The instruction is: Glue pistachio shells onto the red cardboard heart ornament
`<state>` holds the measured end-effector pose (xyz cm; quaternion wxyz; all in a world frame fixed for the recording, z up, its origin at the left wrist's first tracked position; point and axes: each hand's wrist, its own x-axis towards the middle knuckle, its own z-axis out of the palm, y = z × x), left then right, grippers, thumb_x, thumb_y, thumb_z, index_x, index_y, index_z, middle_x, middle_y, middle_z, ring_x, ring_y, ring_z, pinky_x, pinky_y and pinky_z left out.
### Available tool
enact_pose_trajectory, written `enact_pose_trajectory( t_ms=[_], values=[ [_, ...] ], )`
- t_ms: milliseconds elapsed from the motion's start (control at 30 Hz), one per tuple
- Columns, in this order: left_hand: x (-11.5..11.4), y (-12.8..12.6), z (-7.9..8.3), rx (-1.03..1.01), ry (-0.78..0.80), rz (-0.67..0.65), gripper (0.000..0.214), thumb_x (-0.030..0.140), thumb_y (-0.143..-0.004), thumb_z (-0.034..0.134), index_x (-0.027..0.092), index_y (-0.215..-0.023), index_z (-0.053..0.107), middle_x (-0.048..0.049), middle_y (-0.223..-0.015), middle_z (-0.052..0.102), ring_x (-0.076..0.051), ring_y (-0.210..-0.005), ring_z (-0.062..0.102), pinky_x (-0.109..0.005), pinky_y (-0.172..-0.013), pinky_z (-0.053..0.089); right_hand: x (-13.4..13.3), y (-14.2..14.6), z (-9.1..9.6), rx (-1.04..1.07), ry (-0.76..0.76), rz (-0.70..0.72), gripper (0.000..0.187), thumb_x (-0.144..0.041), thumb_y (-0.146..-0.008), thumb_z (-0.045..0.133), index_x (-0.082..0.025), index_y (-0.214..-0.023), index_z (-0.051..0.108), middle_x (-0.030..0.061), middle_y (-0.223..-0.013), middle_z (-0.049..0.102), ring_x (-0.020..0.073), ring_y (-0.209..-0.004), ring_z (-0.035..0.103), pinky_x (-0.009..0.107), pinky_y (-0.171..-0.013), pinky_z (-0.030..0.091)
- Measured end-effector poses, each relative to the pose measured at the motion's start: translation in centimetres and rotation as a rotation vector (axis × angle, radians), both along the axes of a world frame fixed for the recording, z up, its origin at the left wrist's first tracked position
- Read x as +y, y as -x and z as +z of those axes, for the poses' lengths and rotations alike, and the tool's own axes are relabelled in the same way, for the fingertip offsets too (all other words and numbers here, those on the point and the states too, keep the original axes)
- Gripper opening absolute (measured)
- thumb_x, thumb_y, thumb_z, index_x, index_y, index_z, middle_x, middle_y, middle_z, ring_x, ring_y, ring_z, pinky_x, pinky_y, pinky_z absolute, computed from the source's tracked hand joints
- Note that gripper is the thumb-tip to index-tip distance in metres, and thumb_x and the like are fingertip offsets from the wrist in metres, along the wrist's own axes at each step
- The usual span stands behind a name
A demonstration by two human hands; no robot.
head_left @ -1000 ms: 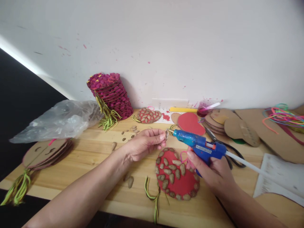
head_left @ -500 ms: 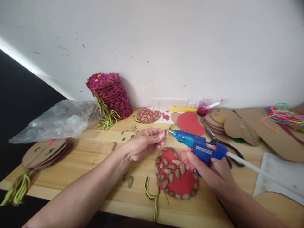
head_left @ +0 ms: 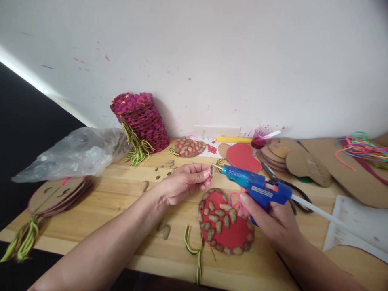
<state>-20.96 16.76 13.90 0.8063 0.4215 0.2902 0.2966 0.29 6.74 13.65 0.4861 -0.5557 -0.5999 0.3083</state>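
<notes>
My left hand (head_left: 188,182) is closed, pinching a small brown seed (head_left: 212,171) between thumb and fingers, above the table. My right hand (head_left: 273,216) grips a blue hot glue gun (head_left: 247,178) with a white glue stick (head_left: 318,214) in its back end. The metal nozzle (head_left: 217,166) points left at the seed; whether it touches cannot be told. Below both hands lies a red heart (head_left: 233,232) edged with brown seeds, with several more seeds across its upper middle. A green and yellow tassel (head_left: 198,258) hangs from its lower left.
Loose seeds (head_left: 166,232) lie around my left arm. Behind stand a purple stack with tassels (head_left: 142,121), a seed-covered heart (head_left: 190,147), a plain red heart (head_left: 244,157) and a cup (head_left: 260,139). Scissors (head_left: 298,197) and cardboard pieces (head_left: 309,163) are right, a plastic bag (head_left: 72,153) left.
The glue gun has tilted and shifted slightly right, its nozzle drawing a little away from the seed. My left hand holds almost still.
</notes>
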Motion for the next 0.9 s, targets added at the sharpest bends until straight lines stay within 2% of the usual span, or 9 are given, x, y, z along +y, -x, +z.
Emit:
enact_pose_trajectory(
  t_ms=[133,233,433,733,900],
  values=[
    [0.0,0.0,0.1,-0.001,-0.008,-0.003,0.026,0.033,-0.077,0.082,0.012,-0.082,0.067,-0.0031,-0.078,0.06,-0.009,-0.069,0.052,-0.019,-0.066,0.039,0.1,0.0,0.2,-0.046,-0.067,0.017,0.025,-0.031,-0.09,0.062,-0.022,-0.067,0.059,-0.0016,-0.054,0.059,0.013,-0.05,0.057,0.025,-0.048,0.047],
    [0.0,0.0,0.1,0.004,-0.009,0.001,0.026,0.033,-0.077,0.083,0.012,-0.082,0.068,-0.0032,-0.078,0.061,-0.009,-0.069,0.052,-0.02,-0.067,0.039,0.0,0.2,0.3,-0.016,-0.037,-0.032,0.025,-0.032,-0.091,0.061,-0.022,-0.068,0.058,-0.0015,-0.055,0.06,0.0131,-0.05,0.058,0.025,-0.049,0.048],
    [0.0,0.1,0.1,-0.004,-0.017,0.007,0.026,0.032,-0.077,0.082,0.012,-0.083,0.068,-0.0029,-0.078,0.06,-0.009,-0.07,0.052,-0.02,-0.066,0.039,-0.2,0.4,0.4,-0.007,0.023,-0.028,0.026,-0.036,-0.092,0.06,-0.021,-0.071,0.059,-0.0002,-0.057,0.061,0.014,-0.051,0.06,0.026,-0.05,0.048],
    [0.0,0.1,0.1,0.007,-0.013,0.014,0.026,0.032,-0.077,0.083,0.012,-0.084,0.068,-0.0036,-0.079,0.061,-0.009,-0.071,0.054,-0.019,-0.067,0.04,0.4,-0.4,0.0,-0.076,-0.056,0.041,0.023,-0.03,-0.09,0.063,-0.021,-0.069,0.057,-0.0008,-0.056,0.061,0.0131,-0.048,0.059,0.024,-0.046,0.049],
    [0.1,0.0,0.1,-0.013,-0.019,0.073,0.026,0.032,-0.076,0.083,0.012,-0.081,0.067,-0.0027,-0.076,0.06,-0.009,-0.07,0.054,-0.019,-0.064,0.039,0.5,-0.7,-0.1,-0.065,-0.044,0.05,0.021,-0.029,-0.091,0.062,-0.021,-0.072,0.06,-0.0001,-0.057,0.062,0.0145,-0.052,0.062,0.025,-0.05,0.051]
  ],
)
